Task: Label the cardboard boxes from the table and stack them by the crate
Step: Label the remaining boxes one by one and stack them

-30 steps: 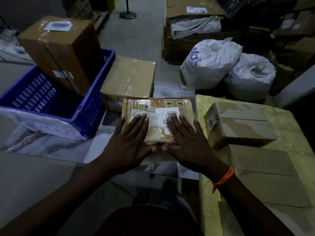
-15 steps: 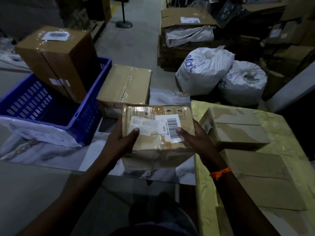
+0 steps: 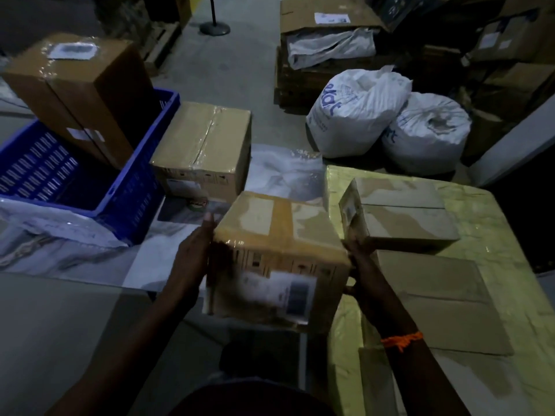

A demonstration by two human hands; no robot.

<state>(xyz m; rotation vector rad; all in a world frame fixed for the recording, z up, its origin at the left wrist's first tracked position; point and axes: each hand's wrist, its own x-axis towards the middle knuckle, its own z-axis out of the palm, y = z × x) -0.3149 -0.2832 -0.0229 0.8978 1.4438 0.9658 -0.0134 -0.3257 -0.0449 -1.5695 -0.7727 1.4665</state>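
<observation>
Head view shows the labelled cardboard box (image 3: 279,256) gripped by its sides between the left hand (image 3: 190,262) and right hand (image 3: 365,265), fingers (image 3: 208,223) wrapped around its edges, with the blue crate (image 3: 141,187) beyond the left fingers and the yellow-wrapped table (image 3: 498,235) carrying a smaller box (image 3: 402,217) just right of the right fingers.

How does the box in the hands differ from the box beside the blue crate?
The held box is tilted, gripped between the left hand and right hand; the other box, by the crate, stands level, untouched. The held box has broad brown tape across its top; the other box has clear tape. Both are brown cardboard, sealed.
</observation>
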